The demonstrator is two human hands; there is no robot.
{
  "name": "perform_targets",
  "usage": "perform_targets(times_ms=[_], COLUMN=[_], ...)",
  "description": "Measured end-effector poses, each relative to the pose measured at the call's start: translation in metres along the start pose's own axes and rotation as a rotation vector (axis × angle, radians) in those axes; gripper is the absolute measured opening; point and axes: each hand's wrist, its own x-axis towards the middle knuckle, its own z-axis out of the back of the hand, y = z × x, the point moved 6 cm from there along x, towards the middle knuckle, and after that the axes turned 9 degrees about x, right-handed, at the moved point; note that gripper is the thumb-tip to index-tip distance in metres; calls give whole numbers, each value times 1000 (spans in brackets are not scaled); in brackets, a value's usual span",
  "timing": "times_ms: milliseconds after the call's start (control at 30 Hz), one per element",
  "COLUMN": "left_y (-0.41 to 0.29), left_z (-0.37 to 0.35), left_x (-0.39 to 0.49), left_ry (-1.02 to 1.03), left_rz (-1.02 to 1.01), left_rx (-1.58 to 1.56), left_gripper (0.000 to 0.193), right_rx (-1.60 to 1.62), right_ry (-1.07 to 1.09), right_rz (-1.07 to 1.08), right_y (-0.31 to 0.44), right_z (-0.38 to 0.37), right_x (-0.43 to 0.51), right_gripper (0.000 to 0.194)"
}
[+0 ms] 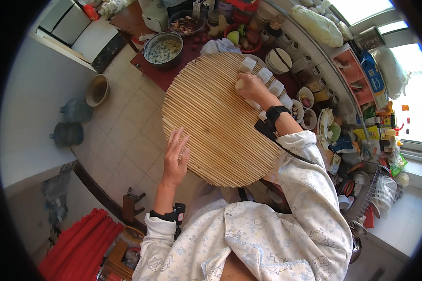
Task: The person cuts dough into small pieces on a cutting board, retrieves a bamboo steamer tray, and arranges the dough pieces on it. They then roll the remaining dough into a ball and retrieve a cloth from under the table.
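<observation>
A round tray of joined plant stalks (211, 119) lies in front of me, its far part over a dark red tabletop. My left hand (176, 158) touches the tray's near-left rim, fingers spread and holding nothing. Over the tray's right side, my right hand (252, 87) has its fingers closed around a pale dough piece (239, 84). Beyond that hand, several white dough pieces stand along the right rim, among them one at the far end (247, 64) and another farther right (276, 87). Other white pieces are partly hidden by my right hand and forearm.
A metal bowl of pale mixture with green bits (163, 50) stands on the red tabletop (151, 72) at the far left. Small bowls (306, 96) and jars line the right side. Below the window, a dish rack (371, 191) stands at right. Water jugs (76, 110) sit on the floor.
</observation>
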Motion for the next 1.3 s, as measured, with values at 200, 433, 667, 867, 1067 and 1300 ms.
perform_targets(times_ms=[200,433,667,867,1067,1300], left_y=[17,11,-22,-87,-112,-123], left_z=[-4,-23,-82,-101,-90,-147], left_x=[13,32,47,112,105,49], left_ry=[14,76,78,306,-47,26], left_rz=[0,-66,480,620,13,-11], left_rx=[-36,-42,-1035,-1644,-742,-237], left_gripper=[39,38,57,74,65,65], right_rx=[28,-123,534,574,1257,1080], right_ry=[-14,-60,-483,-405,-544,-610], right_rz=[19,-19,38,265,-55,403], right_y=[-5,15,86,114,60,103], right_z=[4,18,30,-20,-8,4], right_x=[-1,-20,-83,-124,-142,-248], right_gripper=[54,68,40,52,59,57])
